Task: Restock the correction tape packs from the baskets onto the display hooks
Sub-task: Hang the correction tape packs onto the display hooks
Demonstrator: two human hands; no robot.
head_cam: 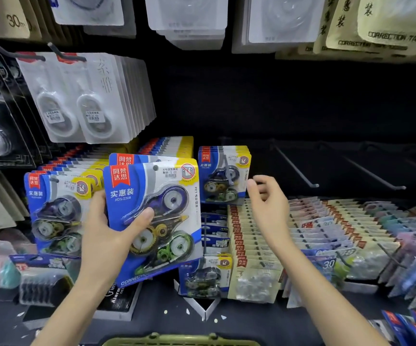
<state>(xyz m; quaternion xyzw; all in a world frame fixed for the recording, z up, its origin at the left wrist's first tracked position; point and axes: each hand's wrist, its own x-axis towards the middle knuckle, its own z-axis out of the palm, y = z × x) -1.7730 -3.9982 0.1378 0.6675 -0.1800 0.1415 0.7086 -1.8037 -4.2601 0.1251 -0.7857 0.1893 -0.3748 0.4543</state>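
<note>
Left grip (109, 233) clasps blue packs (127, 196) by their lower-left edge.

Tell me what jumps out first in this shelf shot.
The bright blue packs of correction tape gripped in the left hand fill the centre, tilted toward the camera. Just right of them, the right hand is open beside a matching pack that hangs on a hook. Further right, several bare hooks jut out of the dark.
</note>
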